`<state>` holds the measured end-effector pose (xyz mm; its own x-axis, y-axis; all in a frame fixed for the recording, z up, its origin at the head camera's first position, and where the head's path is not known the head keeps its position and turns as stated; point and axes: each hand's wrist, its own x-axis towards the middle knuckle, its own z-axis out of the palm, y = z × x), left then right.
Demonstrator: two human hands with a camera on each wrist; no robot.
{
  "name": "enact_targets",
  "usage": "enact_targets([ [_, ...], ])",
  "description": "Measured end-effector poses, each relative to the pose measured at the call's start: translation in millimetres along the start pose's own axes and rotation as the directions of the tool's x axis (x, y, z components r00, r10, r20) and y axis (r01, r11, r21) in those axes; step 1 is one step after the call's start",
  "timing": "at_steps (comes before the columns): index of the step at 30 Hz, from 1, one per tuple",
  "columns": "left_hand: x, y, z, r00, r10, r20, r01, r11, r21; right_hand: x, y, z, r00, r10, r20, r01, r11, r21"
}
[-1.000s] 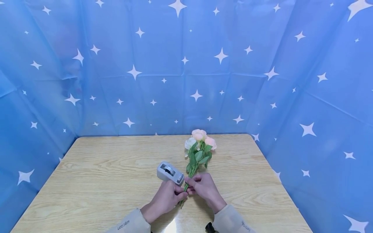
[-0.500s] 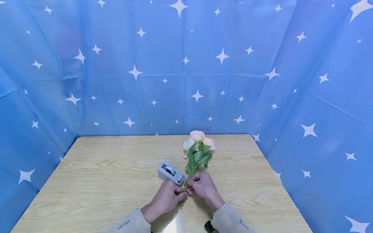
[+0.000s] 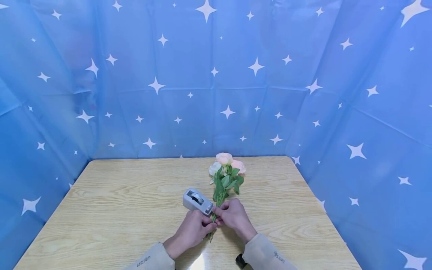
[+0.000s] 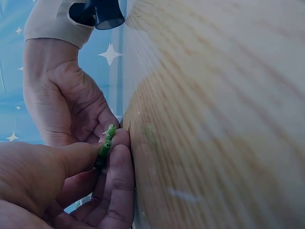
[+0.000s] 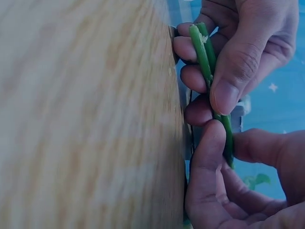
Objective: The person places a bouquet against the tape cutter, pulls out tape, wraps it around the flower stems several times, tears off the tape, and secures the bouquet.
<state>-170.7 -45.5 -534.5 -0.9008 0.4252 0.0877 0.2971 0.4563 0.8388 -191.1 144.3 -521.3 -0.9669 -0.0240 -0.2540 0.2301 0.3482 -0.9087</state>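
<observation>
A bunch of flowers [image 3: 226, 182], pale pink and white blooms over green leaves, lies slanting across the table in the head view. My left hand [image 3: 192, 229] pinches the green stems [image 5: 205, 57] near their cut ends, thumb on top. Just above it, my right hand [image 3: 234, 216] also pinches the stems between thumb and fingers. In the left wrist view the stem ends [image 4: 107, 141] stick out between the fingers, close beside the tabletop. A grey tape dispenser [image 3: 197, 201] sits left of the stems, its front end right by both hands.
The wood-grain table [image 3: 128, 202] has its far edge just behind the blooms. A blue curtain with white stars [image 3: 189, 75] surrounds the back and sides. A black wrist camera [image 3: 240, 261] shows below the right sleeve.
The blooms have swung a little to the left, and my right hand has shifted slightly left with the stems. My left hand and the tape dispenser stay almost in place.
</observation>
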Motion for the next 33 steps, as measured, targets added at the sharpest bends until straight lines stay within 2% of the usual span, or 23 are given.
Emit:
enact_targets([
  [14, -2.0, -1.9, -1.0, 1.0, -0.019, 0.005, 0.019, 1.0, -0.001, 2.0, -1.2, 4.2, 1.0, -0.005, -0.018, 0.003, 0.995, -0.104],
  [23, -4.2, 1.2, -0.2, 0.999, -0.024, 0.038, 0.026, 0.998, -0.049, -4.1, -2.6, -6.4, 0.997, 0.044, 0.06, -0.046, 0.998, 0.049],
  [30, -4.8, 8.8, -1.5, 0.999, -0.011, 0.03, 0.013, 0.997, -0.079, -14.3, -9.4, -18.3, 0.999, 0.002, 0.036, -0.002, 1.0, 0.013],
  [33, -4.4, 13.0, -4.7, 0.999, -0.028, 0.041, 0.032, 0.994, -0.1, -17.7, -14.1, -22.4, 0.999, -0.02, 0.026, 0.02, 1.0, 0.014],
])
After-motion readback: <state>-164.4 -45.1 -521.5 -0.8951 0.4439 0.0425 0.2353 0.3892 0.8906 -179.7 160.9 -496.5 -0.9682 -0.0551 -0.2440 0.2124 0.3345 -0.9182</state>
